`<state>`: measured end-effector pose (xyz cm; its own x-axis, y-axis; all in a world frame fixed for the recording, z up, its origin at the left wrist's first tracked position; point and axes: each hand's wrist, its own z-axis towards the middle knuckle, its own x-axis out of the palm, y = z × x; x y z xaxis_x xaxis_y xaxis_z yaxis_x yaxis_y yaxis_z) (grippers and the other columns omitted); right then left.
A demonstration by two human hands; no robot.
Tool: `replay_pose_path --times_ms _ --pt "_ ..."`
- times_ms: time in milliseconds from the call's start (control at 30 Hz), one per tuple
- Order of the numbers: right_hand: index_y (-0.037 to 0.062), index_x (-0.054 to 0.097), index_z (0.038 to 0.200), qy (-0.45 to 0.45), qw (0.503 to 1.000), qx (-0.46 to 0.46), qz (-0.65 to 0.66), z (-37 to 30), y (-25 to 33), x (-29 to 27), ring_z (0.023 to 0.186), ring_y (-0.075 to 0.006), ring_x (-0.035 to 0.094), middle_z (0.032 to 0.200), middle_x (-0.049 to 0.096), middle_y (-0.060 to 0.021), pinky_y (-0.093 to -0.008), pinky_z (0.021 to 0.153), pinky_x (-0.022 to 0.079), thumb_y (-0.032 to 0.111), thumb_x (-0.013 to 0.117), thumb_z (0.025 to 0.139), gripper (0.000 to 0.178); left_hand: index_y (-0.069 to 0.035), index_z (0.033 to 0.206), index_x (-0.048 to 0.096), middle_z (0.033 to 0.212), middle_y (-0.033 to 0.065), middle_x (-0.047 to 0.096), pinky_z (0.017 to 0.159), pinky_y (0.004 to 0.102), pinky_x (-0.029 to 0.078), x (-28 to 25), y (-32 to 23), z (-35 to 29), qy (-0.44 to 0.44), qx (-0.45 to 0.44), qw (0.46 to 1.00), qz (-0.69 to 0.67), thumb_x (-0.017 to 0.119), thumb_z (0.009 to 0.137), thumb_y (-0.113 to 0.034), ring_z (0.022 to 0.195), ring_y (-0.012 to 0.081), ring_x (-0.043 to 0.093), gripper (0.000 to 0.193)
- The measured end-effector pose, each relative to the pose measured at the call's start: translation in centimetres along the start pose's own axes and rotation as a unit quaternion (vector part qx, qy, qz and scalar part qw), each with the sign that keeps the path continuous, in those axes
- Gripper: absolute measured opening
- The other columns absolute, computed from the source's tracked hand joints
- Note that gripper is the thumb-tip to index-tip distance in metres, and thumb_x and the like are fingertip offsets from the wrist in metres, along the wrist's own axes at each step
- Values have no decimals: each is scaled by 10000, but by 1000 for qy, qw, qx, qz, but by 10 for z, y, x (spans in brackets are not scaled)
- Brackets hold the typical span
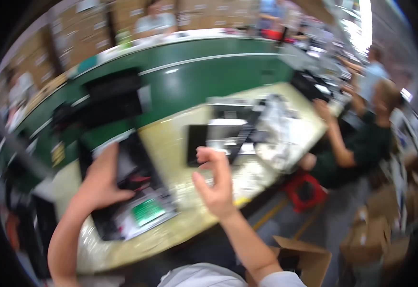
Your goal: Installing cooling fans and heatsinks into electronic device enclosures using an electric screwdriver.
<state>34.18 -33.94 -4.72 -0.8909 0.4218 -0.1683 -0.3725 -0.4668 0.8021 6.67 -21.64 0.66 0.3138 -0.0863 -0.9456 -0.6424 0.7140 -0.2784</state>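
Note:
An open black casing [163, 184] lies on the bench at the left, holding a green circuit board [147, 211] near its close end and some dark and red wires [137, 182] further in. My left hand [104, 179] is over the casing's left side, thumb spread away from the fingers; motion blur hides whether it touches the rim. Nothing shows in its grasp. Raised above the bench to the right of the casing, my right hand [214, 184] has curled fingers with a gap to the thumb and nothing between them.
Flat black and silver parts [228, 126] and clear plastic wrapping [280, 129] lie beyond my right hand. A green conveyor [190, 69] runs behind the bench. A co-worker [362, 143] sits at the right, near a red stool [305, 192]. An open carton [304, 260] stands below the bench edge.

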Motion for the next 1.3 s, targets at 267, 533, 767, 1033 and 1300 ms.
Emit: replay_pose_path --times_ms 267,533,767,1033,1300 --pt "-32 284 1553 167 897 240 331 32 2 56 1456 -240 350 1572 364 -154 -339 1189 250 67 520 921 682 1 1547 209 1319 267 474 991 517 448 -3 -6 5 -33 -67 997 21 865 577 -424 1193 449 526 1246" --pt "-90 302 1521 121 894 241 359 34 -7 42 1400 -250 432 1540 393 -193 -360 1157 332 60 489 926 641 -49 1539 304 1298 220 486 935 440 389 -25 -57 -4 -64 -14 994 89 856 556 -401 1149 383 503 1182" --pt "-93 334 1503 121 898 244 347 35 -2 41 1348 -242 492 1486 461 -186 -342 1118 387 66 515 919 632 -44 1514 356 1279 229 503 866 454 412 3 -54 -7 -29 -23 992 122 851 564 -422 1069 377 538 1136" --pt "-47 288 1549 173 919 225 273 29 10 55 1355 -192 457 1510 440 -143 -298 1128 338 81 491 968 629 -13 1502 374 1308 257 492 923 506 413 5 -59 -13 20 -29 991 131 857 555 -374 1112 412 541 1123" --pt "-54 333 1524 189 920 270 212 34 10 37 1365 -186 442 1494 461 -145 -299 1132 330 182 495 1030 571 -41 1506 371 1508 255 360 1132 511 309 -13 -49 -45 -156 -41 987 -19 808 767 -284 1377 428 394 893"
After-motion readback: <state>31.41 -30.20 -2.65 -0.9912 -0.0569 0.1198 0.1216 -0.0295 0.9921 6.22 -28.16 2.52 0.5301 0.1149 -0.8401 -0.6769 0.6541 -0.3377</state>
